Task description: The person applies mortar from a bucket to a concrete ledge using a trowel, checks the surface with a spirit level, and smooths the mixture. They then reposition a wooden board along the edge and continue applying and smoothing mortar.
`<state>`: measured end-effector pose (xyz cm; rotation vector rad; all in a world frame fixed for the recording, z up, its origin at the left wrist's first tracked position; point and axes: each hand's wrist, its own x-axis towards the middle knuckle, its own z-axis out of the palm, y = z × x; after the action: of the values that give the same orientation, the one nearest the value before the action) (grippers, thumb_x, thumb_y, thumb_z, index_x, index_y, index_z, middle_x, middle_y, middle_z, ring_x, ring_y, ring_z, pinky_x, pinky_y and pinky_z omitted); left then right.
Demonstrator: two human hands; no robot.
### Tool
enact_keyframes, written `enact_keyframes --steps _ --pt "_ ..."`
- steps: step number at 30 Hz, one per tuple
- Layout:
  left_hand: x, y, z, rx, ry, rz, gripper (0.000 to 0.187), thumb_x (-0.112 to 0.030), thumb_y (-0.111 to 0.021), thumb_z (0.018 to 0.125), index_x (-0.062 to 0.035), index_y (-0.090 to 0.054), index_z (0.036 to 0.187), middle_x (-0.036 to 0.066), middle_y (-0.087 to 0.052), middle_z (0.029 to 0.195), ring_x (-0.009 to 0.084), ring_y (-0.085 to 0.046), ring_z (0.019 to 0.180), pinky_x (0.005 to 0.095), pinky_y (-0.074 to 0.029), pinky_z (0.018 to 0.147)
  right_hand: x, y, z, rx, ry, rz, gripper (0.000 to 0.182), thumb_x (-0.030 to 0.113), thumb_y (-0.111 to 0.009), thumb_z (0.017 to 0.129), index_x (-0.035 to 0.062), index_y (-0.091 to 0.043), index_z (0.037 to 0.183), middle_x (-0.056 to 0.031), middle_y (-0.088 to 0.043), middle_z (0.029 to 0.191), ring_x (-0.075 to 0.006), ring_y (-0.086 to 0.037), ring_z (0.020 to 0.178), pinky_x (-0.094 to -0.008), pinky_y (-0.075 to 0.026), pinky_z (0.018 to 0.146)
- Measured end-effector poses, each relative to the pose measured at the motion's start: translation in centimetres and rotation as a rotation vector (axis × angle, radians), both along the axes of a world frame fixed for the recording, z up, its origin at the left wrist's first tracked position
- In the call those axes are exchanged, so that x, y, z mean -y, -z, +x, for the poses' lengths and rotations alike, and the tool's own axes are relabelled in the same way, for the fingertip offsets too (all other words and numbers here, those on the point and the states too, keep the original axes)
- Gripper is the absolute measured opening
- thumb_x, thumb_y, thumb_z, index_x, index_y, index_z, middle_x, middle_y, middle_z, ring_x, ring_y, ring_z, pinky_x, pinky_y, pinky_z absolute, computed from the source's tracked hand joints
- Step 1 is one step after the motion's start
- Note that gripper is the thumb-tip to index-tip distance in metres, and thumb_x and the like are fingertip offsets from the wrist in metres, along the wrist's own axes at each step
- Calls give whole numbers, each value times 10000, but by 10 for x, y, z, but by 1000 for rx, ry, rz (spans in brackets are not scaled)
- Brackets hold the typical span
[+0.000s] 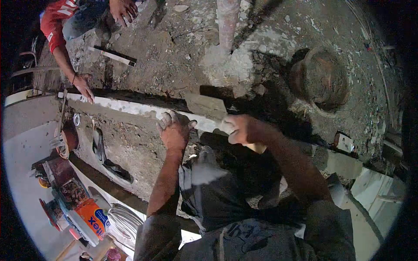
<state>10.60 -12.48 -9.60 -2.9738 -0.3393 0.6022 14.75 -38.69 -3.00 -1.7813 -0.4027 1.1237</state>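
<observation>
A long pale straight bar (135, 107) lies across the dug ground, running from the upper left to my hands. My left hand (175, 130) rests on its near edge, fingers bent over it with gaps between them. At the bar's right end my right hand (244, 129) is closed, around the handle of a trowel or the bar's end; the fingers hide which. A flat grey trowel-like blade (205, 105) lies just beyond the bar, between my hands. Near the bar's far left end is a co-worker's open hand (83, 85).
The co-worker's red sleeve (54, 26) is at upper left. A post (227, 26) stands in the ground ahead, with a round clay pot (324, 80) to its right. A short metal bar (112, 56) lies beyond. At lower left are an orange bag (93, 217) and coiled cable (124, 219).
</observation>
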Motion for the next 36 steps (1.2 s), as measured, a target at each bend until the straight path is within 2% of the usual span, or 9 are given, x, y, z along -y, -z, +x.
enact_keyframes --steps 4,10,13,15,18,22,31,34,36 --pt "2 3 -4 23 42 16 959 -719 -462 708 -43 -291 1366 223 -311 1389 320 -329 1282 485 -150 1074 52 -22 -12 -248 126 -115 446 190 -658 684 -11 -498 1049 -111 -588 824 -194 -590 768 -332 -479 669" --pt "0 0 -1 -1 38 29 958 -719 -471 703 -45 -310 1365 243 -359 1352 345 -380 1244 500 -138 1071 173 17 -69 248 142 -471 555 261 -713 674 9 -504 1122 -161 -593 1020 -247 -589 882 -348 -469 787" --pt "-10 16 -7 62 98 23 960 -713 -487 696 -43 -316 1361 245 -365 1347 347 -367 1252 498 -142 1072 183 1 -78 -66 272 -494 539 263 -691 694 9 -505 1131 -185 -586 1048 -297 -587 931 -382 -455 835" --pt "-3 5 -4 86 49 -7 963 -717 -492 692 -38 -329 1354 246 -356 1353 347 -347 1266 486 -143 1076 165 -1 -77 97 -181 -871 484 250 -665 706 13 -518 1103 -200 -588 1030 -325 -579 966 -413 -460 828" --pt "-10 9 -3 -58 56 -1 961 -722 -491 694 -38 -338 1350 240 -339 1366 348 -332 1276 473 -138 1083 151 2 -86 162 39 -652 314 272 -609 747 49 -552 960 -145 -587 879 -323 -584 809 -410 -470 700" --pt "0 -2 -1 6 38 4 951 -729 -478 701 -45 -347 1348 231 -335 1372 345 -330 1279 465 -132 1087 100 -3 -62 -66 -291 -816 465 229 -623 725 -15 -498 1101 -228 -583 983 -341 -576 960 -435 -475 795" --pt "0 -3 0 34 5 -30 925 -718 -475 711 -45 -370 1337 225 -363 1358 336 -317 1288 475 -134 1084 48 -14 -16 46 -112 -330 485 159 -655 659 -2 -504 1091 -191 -597 892 -313 -605 837 -394 -471 710" --pt "-12 13 -5 90 63 -43 921 -708 -497 706 -53 -369 1339 233 -398 1329 350 -375 1249 468 -108 1090 65 -2 -15 -79 -57 -188 560 184 -664 670 -28 -479 1154 -179 -589 970 -272 -601 817 -367 -474 723" --pt "-7 8 -5 141 98 -4 819 -657 -537 721 -56 -461 1273 228 -529 1191 358 -512 1110 449 -247 1049 81 -21 -18 -499 241 31 630 184 -666 689 -50 -433 1226 -174 -571 1062 -250 -600 786 -339 -479 734"
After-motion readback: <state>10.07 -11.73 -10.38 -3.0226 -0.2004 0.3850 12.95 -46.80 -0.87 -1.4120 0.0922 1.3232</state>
